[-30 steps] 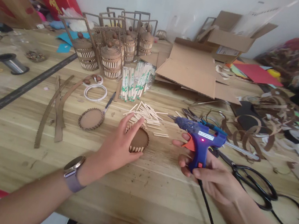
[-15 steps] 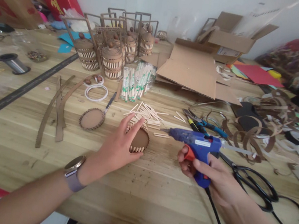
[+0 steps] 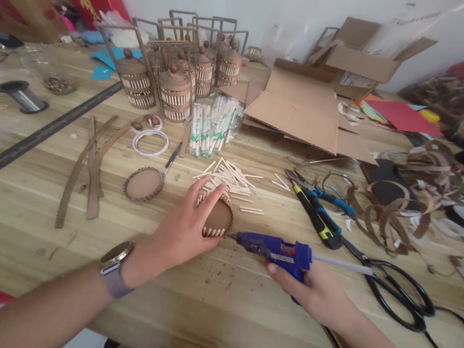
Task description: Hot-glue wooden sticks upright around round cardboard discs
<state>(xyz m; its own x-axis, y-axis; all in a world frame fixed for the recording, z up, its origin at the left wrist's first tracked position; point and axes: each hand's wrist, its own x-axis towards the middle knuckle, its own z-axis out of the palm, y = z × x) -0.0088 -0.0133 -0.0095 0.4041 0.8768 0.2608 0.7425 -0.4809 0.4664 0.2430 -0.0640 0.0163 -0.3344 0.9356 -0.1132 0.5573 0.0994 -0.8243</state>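
Note:
My left hand (image 3: 182,219) spans a round cardboard base (image 3: 219,218) on the table, thumb at its near edge and fingers over its far side. Short wooden sticks stand along the base's rim; my fingers hide part of it. In my right hand (image 3: 306,285) is a blue hot glue gun (image 3: 265,246), its nozzle at the right edge of the base, near the sticks. A clear glue stick (image 3: 344,264) pokes out of the gun's back. Behind the base lies a pile of small wooden sticks (image 3: 232,175). A second round cardboard base (image 3: 143,183) rests to the left.
Several lantern-like stick-and-cardboard models (image 3: 176,94) stand at the back beside wrapped stick packets (image 3: 215,125). Cardboard sheets (image 3: 298,102) lie at back right. A yellow-black cutter (image 3: 321,218), black scissors (image 3: 399,292) and curled brown strips (image 3: 417,206) are on the right.
My right hand has brought the glue gun left and down, so its nozzle is now at the base's rim. My left hand has stayed in place around the base.

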